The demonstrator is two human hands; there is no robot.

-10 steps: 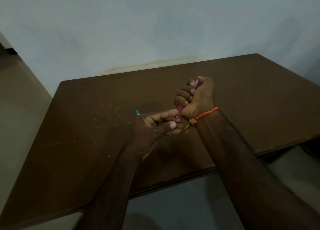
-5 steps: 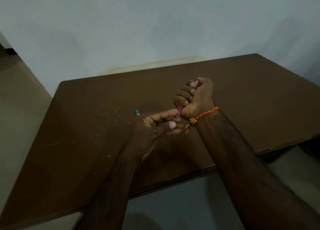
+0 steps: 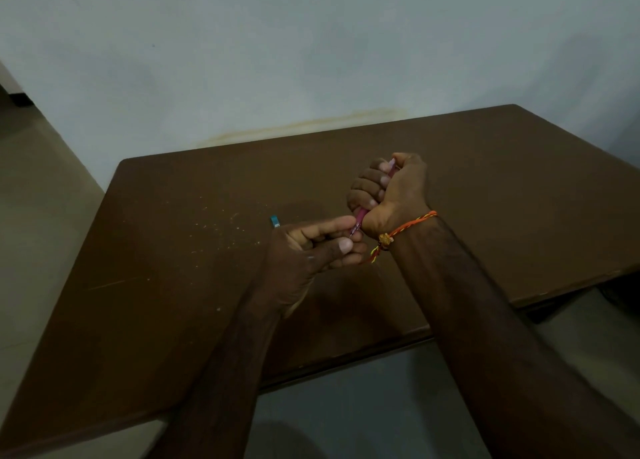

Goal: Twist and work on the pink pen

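My right hand [image 3: 391, 192] grips a pink pen-like stick [image 3: 360, 218] in a fist above the brown table [image 3: 173, 285]. The stick's pink top pokes out above the fingers and its thin metal tip points down toward me. My left hand [image 3: 311, 247] pinches that tip between thumb and forefinger, just below the right fist. An orange and yellow thread band [image 3: 401, 232] is tied round my right wrist.
A small blue and white item [image 3: 275, 221] lies on the table just beyond my left hand. Pale crumbs [image 3: 221, 230] are scattered left of it. A white wall stands behind the table, and floor shows at the left and in front.
The hands hold nearly still. My right fist has dropped very slightly while the left keeps its pinch on the tip.
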